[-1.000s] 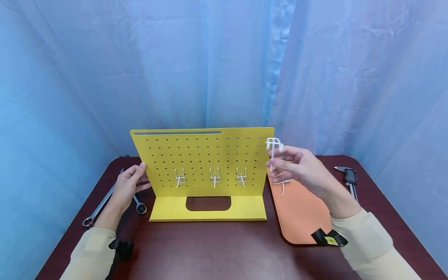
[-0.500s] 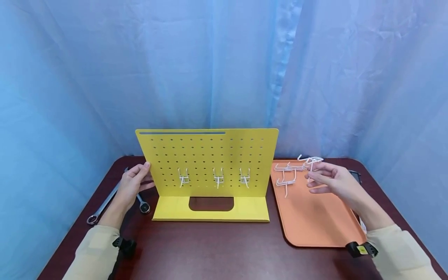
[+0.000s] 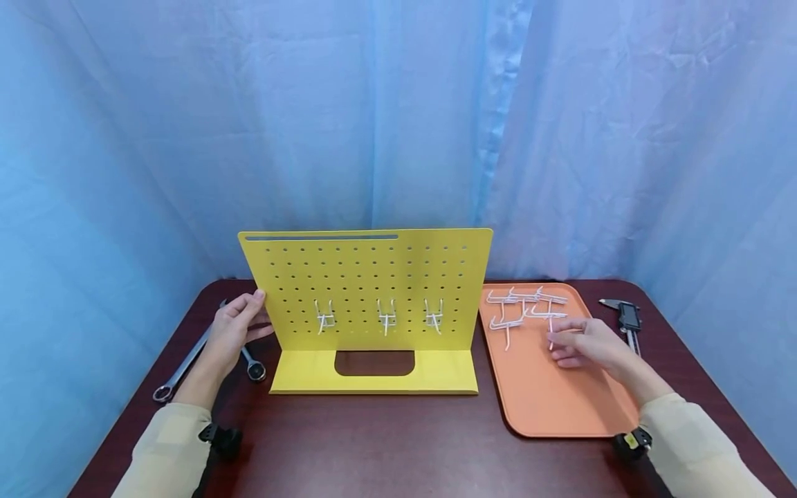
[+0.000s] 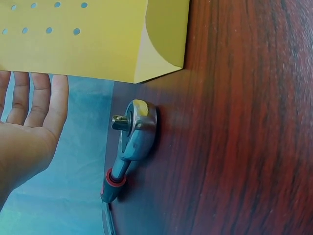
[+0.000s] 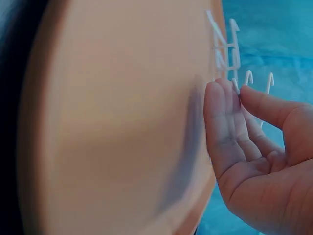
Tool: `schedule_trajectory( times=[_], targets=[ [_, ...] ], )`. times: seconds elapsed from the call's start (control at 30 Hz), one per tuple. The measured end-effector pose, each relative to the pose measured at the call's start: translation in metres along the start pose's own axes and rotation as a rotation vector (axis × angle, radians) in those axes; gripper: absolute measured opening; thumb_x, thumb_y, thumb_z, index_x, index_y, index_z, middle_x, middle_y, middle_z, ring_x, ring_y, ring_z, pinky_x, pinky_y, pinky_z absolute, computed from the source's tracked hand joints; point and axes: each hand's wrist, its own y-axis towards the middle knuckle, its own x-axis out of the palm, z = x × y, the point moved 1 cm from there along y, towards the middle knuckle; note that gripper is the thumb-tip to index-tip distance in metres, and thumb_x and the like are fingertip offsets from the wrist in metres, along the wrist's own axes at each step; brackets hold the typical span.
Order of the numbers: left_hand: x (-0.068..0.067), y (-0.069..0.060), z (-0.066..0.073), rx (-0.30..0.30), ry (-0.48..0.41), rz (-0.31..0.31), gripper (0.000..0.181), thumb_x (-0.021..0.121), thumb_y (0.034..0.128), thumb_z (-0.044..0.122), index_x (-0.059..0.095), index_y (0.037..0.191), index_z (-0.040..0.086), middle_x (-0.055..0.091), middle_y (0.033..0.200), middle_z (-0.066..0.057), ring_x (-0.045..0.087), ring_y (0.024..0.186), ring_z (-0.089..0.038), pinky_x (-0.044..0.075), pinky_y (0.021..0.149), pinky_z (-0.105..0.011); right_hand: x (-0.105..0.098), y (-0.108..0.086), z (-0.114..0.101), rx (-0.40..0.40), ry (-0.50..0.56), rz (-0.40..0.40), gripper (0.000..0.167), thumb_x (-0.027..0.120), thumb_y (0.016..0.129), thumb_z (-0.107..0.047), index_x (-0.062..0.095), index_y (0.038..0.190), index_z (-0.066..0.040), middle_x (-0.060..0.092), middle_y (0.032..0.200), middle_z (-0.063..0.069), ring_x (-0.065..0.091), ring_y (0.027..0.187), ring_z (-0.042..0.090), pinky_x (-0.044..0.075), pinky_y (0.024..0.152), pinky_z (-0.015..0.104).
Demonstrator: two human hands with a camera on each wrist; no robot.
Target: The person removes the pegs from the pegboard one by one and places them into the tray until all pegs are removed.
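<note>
A yellow pegboard (image 3: 367, 273) stands upright on its own base, with 3 white double-pronged hooks (image 3: 387, 320) along its lower rows. My left hand (image 3: 232, 326) holds the board's left edge, thumb at the front; the fingers (image 4: 41, 98) reach behind it in the left wrist view. Over the orange tray (image 3: 560, 408), my right hand (image 3: 588, 347) pinches the straight stem of a white pegboard hook (image 3: 543, 315) between thumb and fingers. Several more white hooks (image 3: 506, 324) lie in the tray's far left part, close to the pinched one.
Left of the pegboard lie a long combination wrench (image 3: 187, 366) and a ratchet handle (image 4: 139, 132) with a red-ringed grip. A digital caliper (image 3: 629, 318) lies right of the tray. Blue curtains (image 3: 311, 117) surround the dark wooden table (image 3: 373, 449).
My right hand has carried the hook from beside the pegboard's right edge, rightward and then down, to the hooks on the tray. My left hand has stayed on the board's left edge.
</note>
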Motion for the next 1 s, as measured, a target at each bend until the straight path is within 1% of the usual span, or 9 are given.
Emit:
schedule_trajectory(
  times=[0.17,0.4,0.57,0.8,1.0],
  targets=[
    [0.0003,0.0008,0.0000,-0.003,-0.003,0.004,0.047,0.057,0.1010,0.051,0.063,0.103,0.004,0.071,0.100,0.005,0.071,0.091,-0.011,0.060,0.079,-0.028,0.0041,0.0022,0.0037,0.037,-0.039,-0.019,0.035,0.067,0.100,-0.019,0.057,0.123,0.006,0.073,0.093,0.006,0.072,0.078,0.017,0.062,0.072,0.037],
    [0.0001,0.0003,0.0005,-0.014,-0.019,0.009,0.045,0.057,0.1008,0.050,0.062,0.101,0.005,0.072,0.097,0.005,0.070,0.090,-0.011,0.060,0.078,-0.028,0.0019,0.0023,0.0063,0.061,-0.058,-0.032,0.030,0.065,0.101,-0.019,0.060,0.118,0.005,0.072,0.087,0.005,0.071,0.073,0.015,0.062,0.069,0.035],
    [0.0003,-0.0001,0.0009,-0.012,-0.022,0.008,0.046,0.057,0.1010,0.050,0.062,0.101,0.005,0.072,0.098,0.005,0.070,0.090,-0.011,0.060,0.078,-0.028,0.0000,0.0034,0.0094,0.071,-0.082,-0.032,0.032,0.065,0.102,-0.023,0.061,0.119,0.004,0.071,0.087,0.005,0.071,0.072,0.016,0.062,0.068,0.035],
    [0.0009,-0.0006,0.0010,-0.018,-0.020,0.013,0.047,0.057,0.1007,0.051,0.061,0.100,0.004,0.071,0.098,0.004,0.070,0.090,-0.011,0.060,0.079,-0.029,0.0031,0.0033,0.0075,0.085,-0.114,-0.019,0.029,0.065,0.102,-0.026,0.063,0.111,0.001,0.070,0.086,0.005,0.070,0.070,0.014,0.062,0.065,0.033],
    [0.0002,-0.0014,0.0016,-0.011,-0.012,0.014,0.049,0.057,0.1008,0.051,0.060,0.100,0.002,0.071,0.100,0.003,0.070,0.091,-0.012,0.060,0.079,-0.028,0.0030,0.0053,0.0078,0.090,-0.117,-0.006,0.028,0.066,0.101,-0.027,0.063,0.108,0.000,0.070,0.086,0.005,0.070,0.070,0.014,0.062,0.065,0.033]
  ],
)
